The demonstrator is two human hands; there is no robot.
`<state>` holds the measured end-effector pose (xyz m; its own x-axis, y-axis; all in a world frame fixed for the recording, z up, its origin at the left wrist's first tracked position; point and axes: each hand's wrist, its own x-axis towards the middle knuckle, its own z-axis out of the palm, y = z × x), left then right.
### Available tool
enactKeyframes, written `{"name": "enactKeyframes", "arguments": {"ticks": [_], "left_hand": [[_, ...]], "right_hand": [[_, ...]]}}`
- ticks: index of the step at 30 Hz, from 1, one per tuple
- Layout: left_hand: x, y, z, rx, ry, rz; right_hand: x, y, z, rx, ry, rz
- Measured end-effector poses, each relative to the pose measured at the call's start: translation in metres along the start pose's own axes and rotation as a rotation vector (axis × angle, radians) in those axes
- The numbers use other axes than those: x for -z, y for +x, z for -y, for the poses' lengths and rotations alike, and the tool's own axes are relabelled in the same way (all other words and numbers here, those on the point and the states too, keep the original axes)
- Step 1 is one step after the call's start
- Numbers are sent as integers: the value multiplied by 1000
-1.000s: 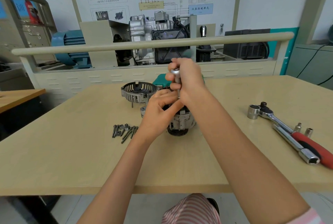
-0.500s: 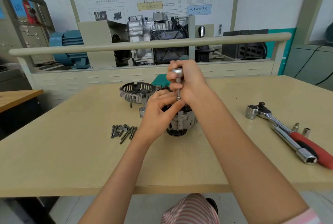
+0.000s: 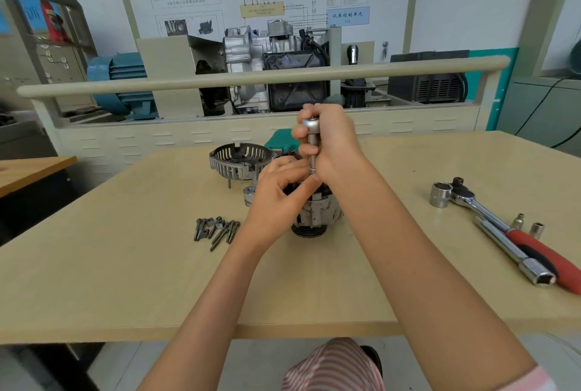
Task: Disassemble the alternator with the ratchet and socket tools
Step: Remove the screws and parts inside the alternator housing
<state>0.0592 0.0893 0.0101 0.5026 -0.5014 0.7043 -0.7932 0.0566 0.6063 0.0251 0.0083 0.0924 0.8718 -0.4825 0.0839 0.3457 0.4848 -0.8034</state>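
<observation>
A: We're at a pale wooden workbench (image 3: 94, 280) in a workshop. Our right hand (image 3: 333, 142) grips a slim chrome driver tool (image 3: 312, 139) upright over the grey metal alternator (image 3: 317, 214) at the bench's middle.

B: Yep, our left hand (image 3: 276, 199) curls around the alternator's top. Dark loose bolts (image 3: 217, 230) lie left; the red-handled ratchet (image 3: 503, 227) is well right.

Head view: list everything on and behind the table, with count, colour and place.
alternator body: one, grey, table centre, under the hands
driver tool: one, silver, upright over the alternator
end cover: one, grey, behind left
bolts: a small pile, dark, left of the alternator
ratchet: one, silver with red handle, right
loose sockets: two, by the ratchet
engine display: one, behind the rail
left hand: steadies the alternator
right hand: grips the driver tool
</observation>
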Motion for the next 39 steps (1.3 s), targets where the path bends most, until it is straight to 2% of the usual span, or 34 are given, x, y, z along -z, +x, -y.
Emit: {"name": "enactKeyframes", "arguments": {"ticks": [3, 5, 8, 11, 13, 15, 18, 20, 22, 26, 28, 29, 31, 33, 35, 37, 39], "left_hand": [[-1, 0, -1, 2, -13, -16], [-2, 0, 0, 24, -18, -35], [-5, 0, 2, 3, -29, -61], [-4, 1, 2, 40, -40, -79], [-3, 0, 4, 39, -29, -59], [-2, 1, 4, 8, 1, -25], [-1, 1, -2, -35, -20, -22], [-1, 2, -2, -23, -27, -28], [-3, 1, 0, -37, -35, -38], [-2, 1, 4, 28, -56, -43], [0, 2, 5, 35, -34, -19], [1, 2, 6, 12, -23, -16], [1, 1, 4, -31, -15, -11], [-1, 1, 2, -39, -7, -26], [-3, 2, 0, -2, -6, -46], [-4, 2, 0, -9, -14, -56], [-3, 1, 1, -8, -41, -50]], "right_hand": [[-5, -5, -10, 278, 70, -202], [-8, -6, -11, 311, 76, -220], [-8, -4, -2, 103, -40, -112], [1, 3, 11, -151, -60, 151], [5, 3, 11, -190, -35, 226], [2, 1, 5, -100, -6, 110], [-4, -3, -7, 198, 107, -174], [-4, -3, -9, 257, 140, -221], [-3, -3, -4, 162, 66, -155], [2, 3, 11, -175, -37, 207], [5, 4, 12, -227, -24, 290], [5, 3, 11, -215, -27, 270], [1, 0, 5, -89, -6, 99], [-3, -5, -3, 159, 64, -137], [-6, -8, -11, 353, 121, -267], [-7, -7, -12, 343, 110, -252], [-6, -4, -6, 171, 20, -149]]}}
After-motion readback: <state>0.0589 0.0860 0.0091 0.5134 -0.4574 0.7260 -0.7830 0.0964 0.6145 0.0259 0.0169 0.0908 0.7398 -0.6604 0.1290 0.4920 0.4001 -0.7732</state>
